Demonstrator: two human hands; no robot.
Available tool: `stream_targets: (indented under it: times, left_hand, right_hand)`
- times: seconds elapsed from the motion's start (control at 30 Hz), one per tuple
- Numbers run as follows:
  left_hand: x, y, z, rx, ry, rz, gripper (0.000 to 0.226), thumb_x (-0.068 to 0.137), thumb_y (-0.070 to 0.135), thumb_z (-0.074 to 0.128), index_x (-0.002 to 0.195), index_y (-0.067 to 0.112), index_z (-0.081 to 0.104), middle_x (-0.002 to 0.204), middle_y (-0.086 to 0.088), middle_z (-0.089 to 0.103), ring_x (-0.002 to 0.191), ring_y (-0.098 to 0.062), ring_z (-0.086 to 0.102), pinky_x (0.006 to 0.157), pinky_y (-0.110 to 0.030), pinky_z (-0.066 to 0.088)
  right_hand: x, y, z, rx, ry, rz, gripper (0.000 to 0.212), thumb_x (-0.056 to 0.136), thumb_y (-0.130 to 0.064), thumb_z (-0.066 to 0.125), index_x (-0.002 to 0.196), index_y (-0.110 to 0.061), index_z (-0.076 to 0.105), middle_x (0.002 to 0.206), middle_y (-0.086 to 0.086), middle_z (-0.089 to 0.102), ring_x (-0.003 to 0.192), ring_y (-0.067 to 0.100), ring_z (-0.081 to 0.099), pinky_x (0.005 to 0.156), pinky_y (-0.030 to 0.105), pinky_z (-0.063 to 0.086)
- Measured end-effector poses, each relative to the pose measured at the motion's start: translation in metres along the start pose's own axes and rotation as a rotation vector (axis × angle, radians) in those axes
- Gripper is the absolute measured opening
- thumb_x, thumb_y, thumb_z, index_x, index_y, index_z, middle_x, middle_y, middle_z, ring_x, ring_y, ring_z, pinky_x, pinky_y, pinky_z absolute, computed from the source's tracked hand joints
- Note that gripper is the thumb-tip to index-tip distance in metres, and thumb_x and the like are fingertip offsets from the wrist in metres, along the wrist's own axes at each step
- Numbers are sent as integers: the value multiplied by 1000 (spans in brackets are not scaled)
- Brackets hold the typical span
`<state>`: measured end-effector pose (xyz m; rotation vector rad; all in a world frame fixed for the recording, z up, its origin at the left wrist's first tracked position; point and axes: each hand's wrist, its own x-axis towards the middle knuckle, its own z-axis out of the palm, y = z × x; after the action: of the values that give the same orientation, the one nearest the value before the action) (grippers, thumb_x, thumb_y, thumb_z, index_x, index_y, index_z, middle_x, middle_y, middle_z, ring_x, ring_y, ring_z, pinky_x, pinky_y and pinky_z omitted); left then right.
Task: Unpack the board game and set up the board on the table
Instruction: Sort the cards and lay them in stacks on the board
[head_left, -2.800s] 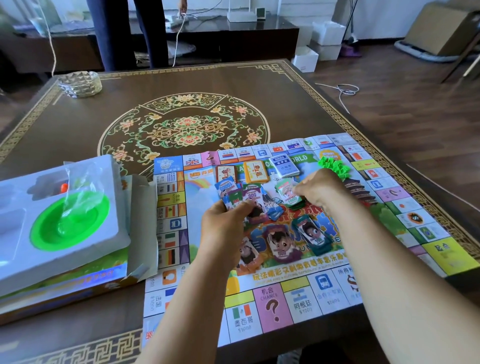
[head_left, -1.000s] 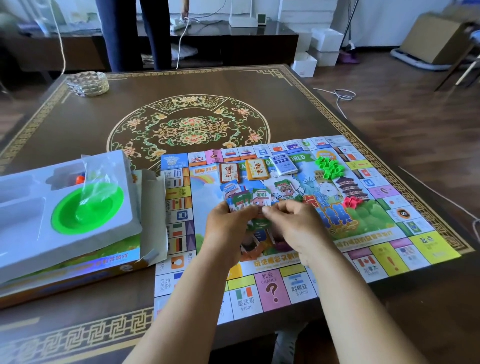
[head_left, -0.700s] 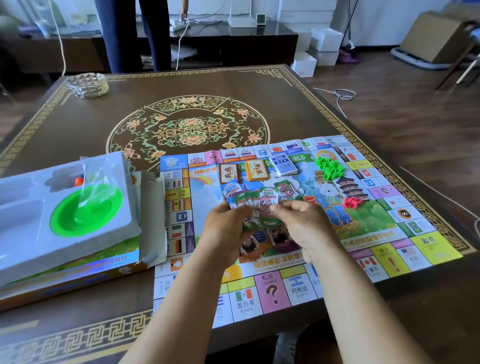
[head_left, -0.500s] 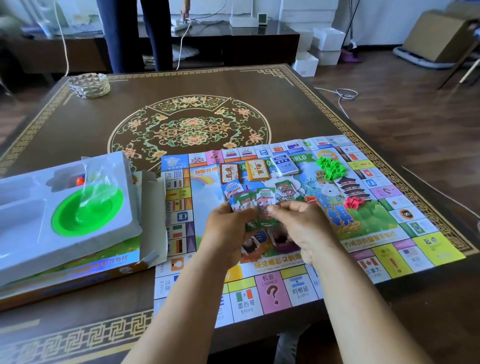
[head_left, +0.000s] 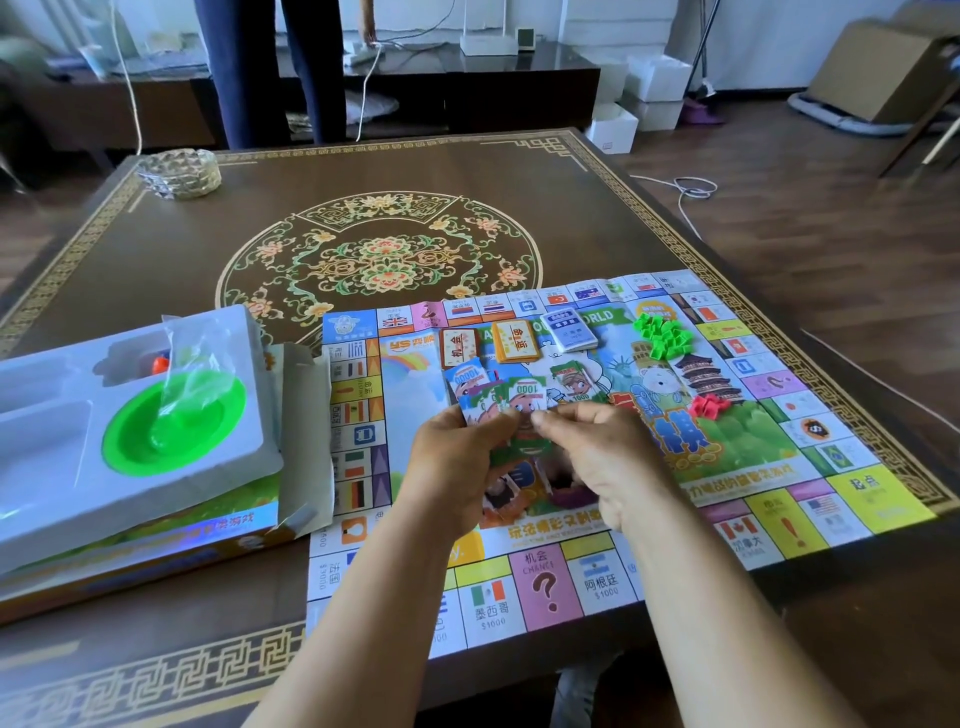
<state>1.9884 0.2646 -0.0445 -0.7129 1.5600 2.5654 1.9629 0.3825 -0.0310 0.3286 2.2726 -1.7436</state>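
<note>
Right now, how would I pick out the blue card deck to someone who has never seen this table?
Find the paper game board on the table's near right. Along its far edge lie three card decks in a row. The blue card deck is the rightmost, beside the green houses; the other two are red-brown and orange.

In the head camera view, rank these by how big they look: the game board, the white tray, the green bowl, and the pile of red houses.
Largest to smallest, as they look:
1. game board
2. white tray, though it lies nearer the camera
3. green bowl
4. pile of red houses
</note>
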Motion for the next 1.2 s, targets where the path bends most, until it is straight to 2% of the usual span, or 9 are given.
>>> stream_targets:
  times: [0.17, 0.4, 0.53, 0.6, 0.7, 0.83, 0.97, 1.1, 1.2]
  left_hand:
    - [2, 2, -3, -22, -12, -35, 7, 92, 10, 56, 92, 6, 63, 80, -7, 73, 69, -18, 70, 66, -29, 57]
    - [2, 0, -1, 7, -3, -23, 9, 89, 8, 60, 97, 6, 65, 79, -6, 72, 66, -16, 70, 58, -24, 57]
    - [2, 2, -1, -30, -6, -39, 7, 91, 11, 59, 93, 7, 63, 82, -8, 72, 69, -18, 70, 71, -32, 57]
    - [2, 3, -2, -52, -5, -50, 9, 93, 11, 56, 92, 6, 62, 81, -8, 72, 69, -18, 70, 73, -34, 57]
    - [3, 2, -1, -38, -6, -41, 8, 93, 9, 55, 94, 7, 63, 83, -8, 71, 72, -19, 68, 70, -31, 57]
    - [3, 0, 0, -37, 6, -25, 8, 91, 8, 58, 96, 8, 64, 81, -6, 72, 66, -17, 70, 63, -26, 57]
    - [3, 1, -1, -58, 5, -34, 6, 91, 8, 58, 93, 8, 63, 83, -8, 71, 72, -19, 68, 66, -28, 57]
    - [3, 2, -1, -37, 10, -44, 8, 89, -1, 57, 90, 6, 61, 75, -6, 71, 65, -17, 67, 59, -24, 57]
    - [3, 2, -2, -36, 38, -31, 9, 87, 0, 60, 93, 6, 61, 77, -5, 71, 63, -14, 68, 53, -23, 55]
  right_hand:
    - [2, -3, -5, 22, 24, 20, 15, 80, -25, 73, 74, -21, 60, 74, -8, 61, 66, 2, 52, 54, 19, 35]
    - [0, -3, -1, -12, -22, 16, 13, 80, -26, 73, 75, -20, 62, 72, -6, 62, 59, 3, 49, 54, 20, 36]
    - [1, -5, -4, 4, 4, 20, 16, 82, -25, 72, 72, -22, 59, 73, -7, 61, 66, 4, 52, 58, 21, 37]
    - [1, -5, -6, 8, 17, 22, 16, 82, -26, 72, 73, -21, 59, 73, -7, 60, 65, 4, 51, 58, 19, 35]
    - [1, -5, -4, 2, 2, 19, 13, 81, -27, 73, 78, -19, 63, 72, -6, 61, 61, 5, 49, 56, 19, 36]
    - [0, -4, 0, -10, -35, 15, 14, 82, -26, 72, 75, -21, 61, 68, -7, 60, 54, 3, 46, 53, 20, 35]
    - [4, -3, -2, 5, 2, 28, 15, 82, -27, 71, 74, -21, 59, 73, -5, 59, 63, 5, 49, 58, 21, 38]
    - [5, -2, -4, 17, 10, 31, 13, 82, -26, 72, 80, -16, 64, 71, -4, 59, 57, 5, 44, 56, 21, 36]
    - [4, -2, -3, 18, -6, 20, 14, 81, -25, 73, 73, -19, 63, 67, -5, 58, 56, 5, 44, 56, 21, 37]
